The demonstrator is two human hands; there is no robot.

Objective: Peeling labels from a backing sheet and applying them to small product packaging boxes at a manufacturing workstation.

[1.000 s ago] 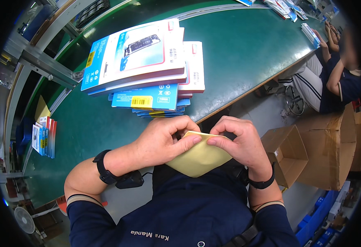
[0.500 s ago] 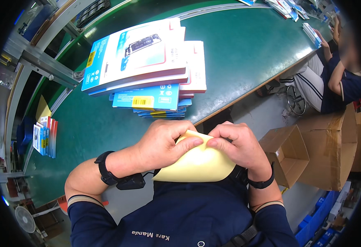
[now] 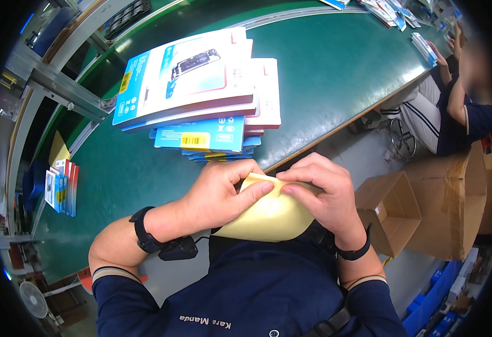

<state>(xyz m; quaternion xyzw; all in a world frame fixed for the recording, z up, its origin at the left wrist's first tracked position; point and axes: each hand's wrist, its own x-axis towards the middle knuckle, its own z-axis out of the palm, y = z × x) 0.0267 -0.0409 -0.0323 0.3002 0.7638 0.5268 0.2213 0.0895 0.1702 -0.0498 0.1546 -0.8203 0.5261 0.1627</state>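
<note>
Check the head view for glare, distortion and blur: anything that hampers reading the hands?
Head view: fisheye bends the green table edge; dark vignette at the corners; soft ceiling glare on the mat. Left hand, right hand and the yellow sheet are sharp; a seated person's face far right is blurred.

The person wears a dark navy short-sleeved shirt (image 3: 257,292) with pale cuff trim and white chest lettering, a black corded wrist strap (image 3: 145,231) at nine o'clock, and a thin black wristband (image 3: 353,254) at three o'clock.

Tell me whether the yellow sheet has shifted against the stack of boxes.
No. The yellow sheet stays just below the stack of boxes, held by both hands.
</note>
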